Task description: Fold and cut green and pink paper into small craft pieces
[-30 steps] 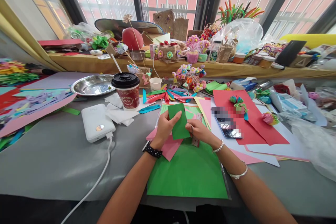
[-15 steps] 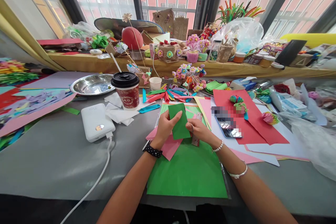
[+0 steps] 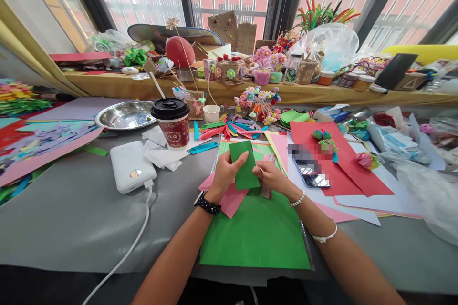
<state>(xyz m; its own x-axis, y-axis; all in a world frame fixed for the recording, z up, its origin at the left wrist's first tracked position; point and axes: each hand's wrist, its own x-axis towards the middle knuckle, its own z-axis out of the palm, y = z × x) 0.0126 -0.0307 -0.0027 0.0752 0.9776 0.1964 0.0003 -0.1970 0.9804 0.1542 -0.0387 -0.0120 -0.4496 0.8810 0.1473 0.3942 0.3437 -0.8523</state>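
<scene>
My left hand (image 3: 226, 175) grips a small folded piece of green paper (image 3: 245, 164) between thumb and fingers, holding it upright above the table. At the paper's right edge, my right hand (image 3: 272, 176) is closed around something thin and greyish, mostly hidden by the fingers; I cannot make out what it is. Beneath both hands lies a large green sheet (image 3: 254, 238) in a clear sleeve. Pink paper (image 3: 232, 202) rests on it under my left hand, and a narrow patterned pink strip (image 3: 266, 191) lies partly behind my right hand.
On the left are a white power bank (image 3: 130, 167) with a cable, a lidded red cup (image 3: 172, 126) and a metal dish (image 3: 123, 115). Coloured paper strips (image 3: 229, 128) lie ahead. A phone (image 3: 311, 171) and red paper (image 3: 350, 167) are on the right; a crowded ledge (image 3: 143, 86) runs behind.
Both hands and the green paper stay in nearly the same place. My right fingers have shifted very slightly left along the paper's edge.
</scene>
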